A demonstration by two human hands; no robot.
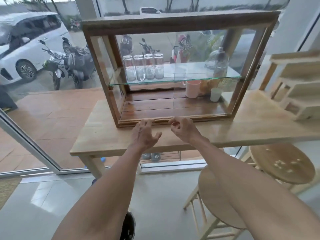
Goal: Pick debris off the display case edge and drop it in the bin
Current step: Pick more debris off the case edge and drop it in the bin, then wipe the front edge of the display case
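A wooden display case point(180, 23) with glass panes stands on a light wooden table point(103, 135). Both my hands are at its lower front edge point(207, 118). My left hand point(144, 134) has its fingers spread, the fingertips touching the edge rail. My right hand point(183, 129) is curled with thumb and fingers pinched together just in front of the rail; whether a bit of debris is in the pinch is too small to tell. A dark round bin point(128, 226) stands on the floor beneath my left forearm, partly hidden.
Inside the case are several upturned glasses point(143, 66), a glass dome point(218, 61), a pink cup point(192, 89) and a white cup point(215, 94). A wooden rack point(297, 87) stands at the table's right. Two round stools point(284, 165) are lower right. Glass walls lie behind.
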